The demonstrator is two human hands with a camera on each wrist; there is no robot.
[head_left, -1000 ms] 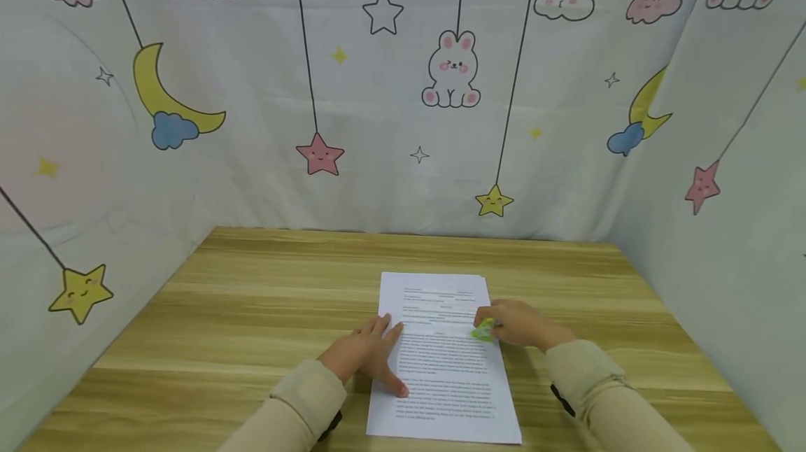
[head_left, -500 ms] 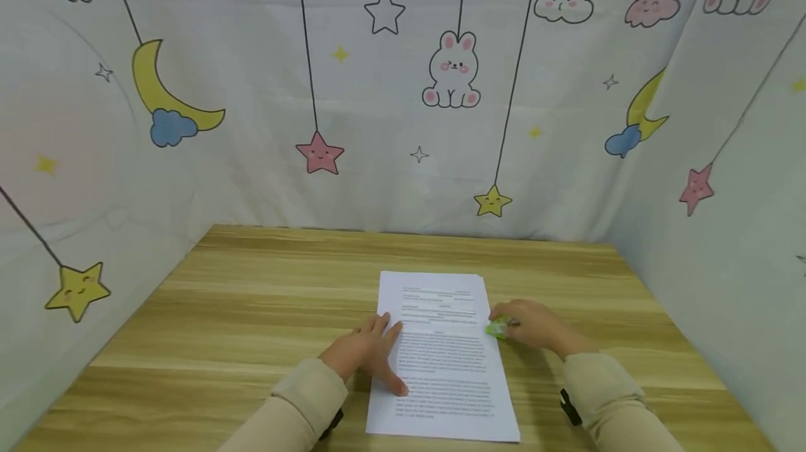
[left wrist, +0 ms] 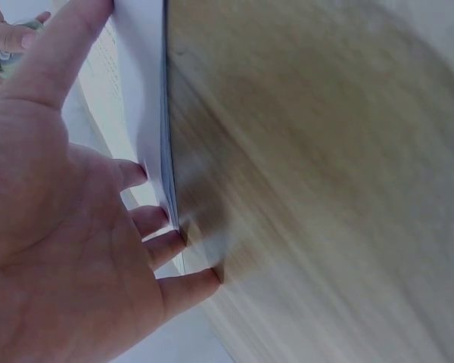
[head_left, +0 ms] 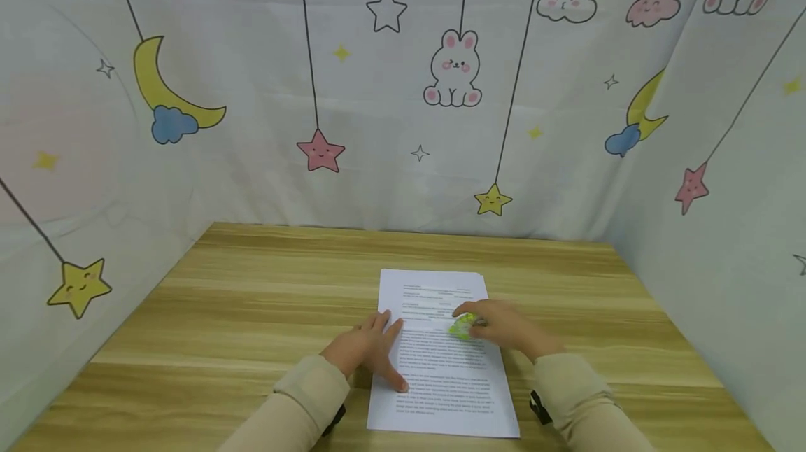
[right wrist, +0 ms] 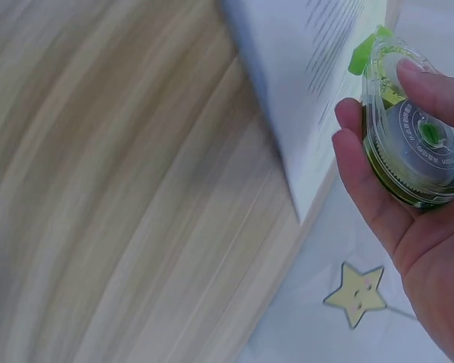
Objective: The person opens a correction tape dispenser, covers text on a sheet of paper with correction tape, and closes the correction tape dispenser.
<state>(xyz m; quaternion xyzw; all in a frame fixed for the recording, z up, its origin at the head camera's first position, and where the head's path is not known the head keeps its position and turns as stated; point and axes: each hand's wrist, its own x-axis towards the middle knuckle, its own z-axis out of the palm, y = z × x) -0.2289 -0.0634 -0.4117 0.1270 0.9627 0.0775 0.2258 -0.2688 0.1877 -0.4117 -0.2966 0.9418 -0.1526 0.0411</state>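
A stack of printed paper (head_left: 441, 382) lies on the wooden table, lines of text facing up. My left hand (head_left: 368, 350) rests on its left edge, fingers spread; in the left wrist view the fingertips (left wrist: 200, 286) reach past the edge of the sheets. Between thumb and fingers, my right hand (head_left: 504, 326) pinches a correction tape dispenser (right wrist: 420, 128), clear-bodied with a green tip and a round reel inside. In the head view the dispenser overlaps the upper middle of the page, by the heading above the main text.
The wood-grain table (head_left: 264, 284) stretches around the paper on all sides. White cloth (head_left: 378, 88) printed with stars, moons and bunnies hangs behind and along both sides of it.
My right hand with the correction tape went right to the page's edge, then came back left over the text. My left hand has stayed in place on the paper.
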